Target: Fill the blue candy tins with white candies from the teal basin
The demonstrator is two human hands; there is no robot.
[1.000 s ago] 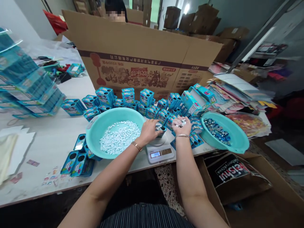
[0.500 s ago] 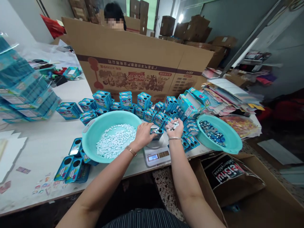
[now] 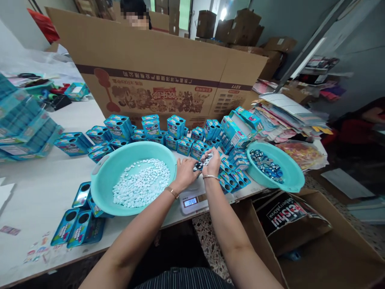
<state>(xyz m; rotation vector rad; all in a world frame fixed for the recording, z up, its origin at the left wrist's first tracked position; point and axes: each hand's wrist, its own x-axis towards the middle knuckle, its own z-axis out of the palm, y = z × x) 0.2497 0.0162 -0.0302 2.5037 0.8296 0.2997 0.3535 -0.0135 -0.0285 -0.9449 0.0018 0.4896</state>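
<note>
Both hands meet over the small scale (image 3: 192,200) at the near edge of the bench (image 3: 45,192). Left hand (image 3: 185,173) is closed around a small blue tin (image 3: 197,165) standing on the scale pan, gripping it from the left side; the tin is mostly hidden by the fingers, so its orientation is unclear. Right hand (image 3: 212,161) is cupped, palm up, clenched loosely on a handful of white tablets (image 3: 207,159), held just right of and slightly above the tin, almost touching the left hand. The tin therefore lies directly left of the right hand, nearly in contact. Left of the scale: a teal basin (image 3: 102,180) of loose white tablets. Right of it: a second teal basin (image 3: 296,176) with round dark caps. Many blue tins (image 3: 150,126) stand in rows on the far side, more lie flat near left. A big cardboard box (image 3: 156,64) walls the far side; another person is partly visible behind it. Storeroom, stacked cartons at the back.
</note>
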